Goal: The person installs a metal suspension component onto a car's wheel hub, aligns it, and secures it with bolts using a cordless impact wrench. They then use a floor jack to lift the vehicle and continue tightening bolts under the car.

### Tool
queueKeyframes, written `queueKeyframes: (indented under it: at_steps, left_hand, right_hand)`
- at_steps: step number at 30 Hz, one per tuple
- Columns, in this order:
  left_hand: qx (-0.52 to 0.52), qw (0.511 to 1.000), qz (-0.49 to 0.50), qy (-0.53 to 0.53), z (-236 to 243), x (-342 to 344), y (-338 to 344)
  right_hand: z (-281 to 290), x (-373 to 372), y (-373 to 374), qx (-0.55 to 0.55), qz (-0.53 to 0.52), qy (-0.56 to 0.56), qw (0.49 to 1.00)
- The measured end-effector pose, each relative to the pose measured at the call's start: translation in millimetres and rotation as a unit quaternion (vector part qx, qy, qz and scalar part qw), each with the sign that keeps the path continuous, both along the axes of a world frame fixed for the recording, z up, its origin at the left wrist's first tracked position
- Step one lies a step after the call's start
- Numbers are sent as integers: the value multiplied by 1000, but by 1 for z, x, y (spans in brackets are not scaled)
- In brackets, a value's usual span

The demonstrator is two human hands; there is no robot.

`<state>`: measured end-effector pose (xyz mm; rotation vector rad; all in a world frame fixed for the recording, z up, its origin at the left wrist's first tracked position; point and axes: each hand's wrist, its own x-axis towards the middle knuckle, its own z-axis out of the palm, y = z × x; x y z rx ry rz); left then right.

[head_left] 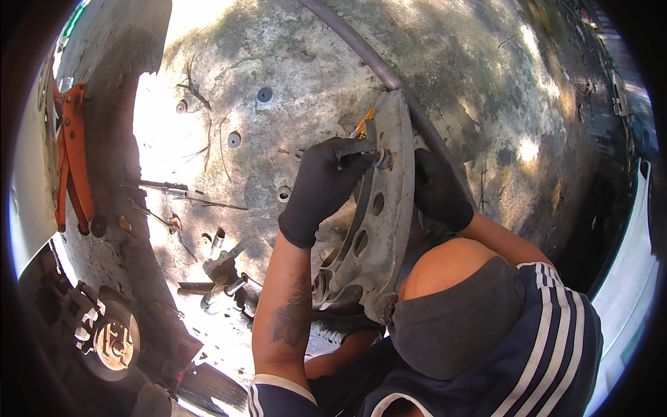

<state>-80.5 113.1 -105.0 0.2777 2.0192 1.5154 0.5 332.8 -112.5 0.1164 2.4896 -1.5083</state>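
Note:
A grey metal suspension control arm [392, 187] with several round holes stands on edge in front of my bent knee. My left hand [319, 184], in a black glove, is closed in a pinch on a small round metal bushing [382, 159] at one of the upper holes. On the arm's other side my right hand [441, 191], also gloved in black, is curled against the metal, its fingertips hidden. A yellow-orange object [363, 124] shows just beyond my left fingers.
A long metal pipe [351, 43] runs past the arm's far end. Rubber washers [265, 94], a ratchet [167, 187] and loose metal parts [222, 267] lie on the stained concrete. At left are an orange jack [73, 160] and a wheel hub [114, 344].

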Motion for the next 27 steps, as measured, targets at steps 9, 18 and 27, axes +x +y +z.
queueKeyframes:
  at_steps: [9,18,27]
  left_hand:
    - [78,995,5,59,-15,1,-1]
    - [-18,993,-42,114,5,-6,4]
    - [-51,979,-10,197,-5,2,7]
  right_hand:
    - [1,-1,-2,-3,-2,2,1000]
    - [-3,0,1,8,5,10,1000]
    - [-8,0,-5,36,-4,30,999]
